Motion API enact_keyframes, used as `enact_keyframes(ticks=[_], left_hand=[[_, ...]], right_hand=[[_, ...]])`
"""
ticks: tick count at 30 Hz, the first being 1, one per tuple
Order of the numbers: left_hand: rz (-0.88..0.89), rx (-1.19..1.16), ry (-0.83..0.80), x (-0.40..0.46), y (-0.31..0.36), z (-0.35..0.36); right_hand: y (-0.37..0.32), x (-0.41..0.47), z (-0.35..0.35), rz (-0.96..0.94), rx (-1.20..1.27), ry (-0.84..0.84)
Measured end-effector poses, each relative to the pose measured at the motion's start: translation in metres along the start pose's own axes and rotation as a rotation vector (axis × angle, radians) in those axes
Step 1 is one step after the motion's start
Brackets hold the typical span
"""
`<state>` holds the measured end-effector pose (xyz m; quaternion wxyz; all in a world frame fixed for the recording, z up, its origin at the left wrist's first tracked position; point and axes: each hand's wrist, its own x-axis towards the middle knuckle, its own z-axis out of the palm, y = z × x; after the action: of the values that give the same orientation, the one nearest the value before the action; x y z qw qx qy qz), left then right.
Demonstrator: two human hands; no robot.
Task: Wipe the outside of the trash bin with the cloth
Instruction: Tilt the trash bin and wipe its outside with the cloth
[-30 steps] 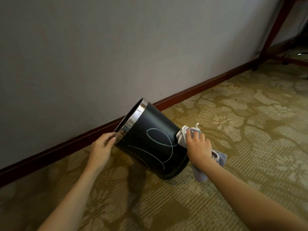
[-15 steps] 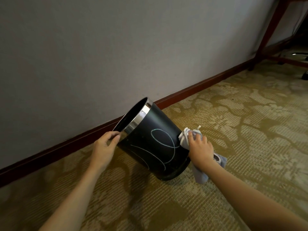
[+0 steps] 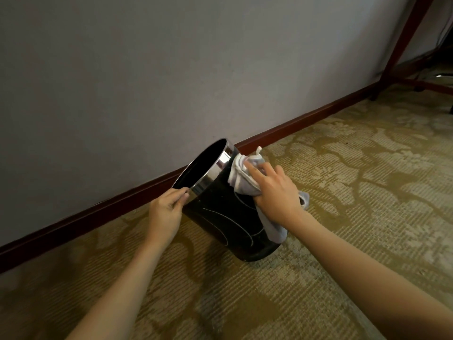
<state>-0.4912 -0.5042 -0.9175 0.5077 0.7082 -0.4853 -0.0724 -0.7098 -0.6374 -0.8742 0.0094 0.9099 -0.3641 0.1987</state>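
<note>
A black trash bin [image 3: 220, 217] with a shiny metal rim and pale curved lines on its side stands tilted on the carpet, its mouth turned up and to the left toward the wall. My left hand [image 3: 166, 212] pinches the lower edge of the metal rim. My right hand [image 3: 274, 192] holds a crumpled light grey cloth [image 3: 241, 177] and presses it against the bin's upper side, just below the rim. A loose end of the cloth hangs down past my wrist along the bin's right side.
A grey wall with a dark red baseboard [image 3: 306, 119] runs diagonally behind the bin. Patterned beige carpet [image 3: 355, 192] covers the floor. A dark red furniture leg [image 3: 402, 45] with a floor rail stands at the far right.
My right hand has slid the cloth up the bin's side from near the base to just below the rim. The bin has tipped more upright while my left hand kept its pinch.
</note>
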Motion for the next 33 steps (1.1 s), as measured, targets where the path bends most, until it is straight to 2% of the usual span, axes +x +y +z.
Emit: enact_keyframes(ticks=[4, 7, 10, 13, 16, 19, 21, 23, 26, 28, 30, 33], left_hand=[[0.041, 0.083, -0.026, -0.001, 0.005, 0.005], [0.161, 0.250, -0.138, -0.008, 0.007, 0.011], [0.217, 0.378, -0.235, -0.017, 0.008, 0.023], [0.150, 0.366, -0.222, -0.018, 0.005, 0.027], [0.079, 0.360, -0.223, -0.015, -0.001, 0.022], [0.065, 0.360, -0.240, -0.016, -0.004, 0.020], [0.056, 0.339, -0.247, -0.016, -0.001, 0.022], [0.039, 0.332, -0.240, -0.013, 0.005, 0.025], [0.075, 0.410, -0.248, -0.010, 0.016, 0.034], [0.112, 0.463, -0.266, -0.009, 0.027, 0.044], [0.145, 0.504, -0.260, -0.010, 0.038, 0.054], [0.204, 0.557, -0.222, -0.009, 0.050, 0.065]], right_hand=[[0.026, -0.031, 0.022, 0.125, -0.084, -0.071], [0.050, -0.051, 0.030, 0.294, -0.066, -0.229], [0.053, -0.054, 0.030, 0.344, -0.040, -0.249], [0.045, -0.044, 0.023, 0.299, 0.013, -0.205], [0.031, -0.035, 0.016, 0.170, 0.075, -0.099], [0.020, -0.029, 0.013, 0.027, 0.113, -0.013], [0.023, -0.035, 0.016, 0.005, 0.101, 0.031], [0.036, -0.051, 0.025, 0.069, 0.057, -0.002], [0.057, -0.081, 0.040, 0.292, -0.035, -0.204], [0.062, -0.086, 0.040, 0.415, 0.017, -0.279], [0.058, -0.076, 0.032, 0.432, 0.084, -0.239], [0.046, -0.052, 0.017, 0.336, 0.215, -0.032]])
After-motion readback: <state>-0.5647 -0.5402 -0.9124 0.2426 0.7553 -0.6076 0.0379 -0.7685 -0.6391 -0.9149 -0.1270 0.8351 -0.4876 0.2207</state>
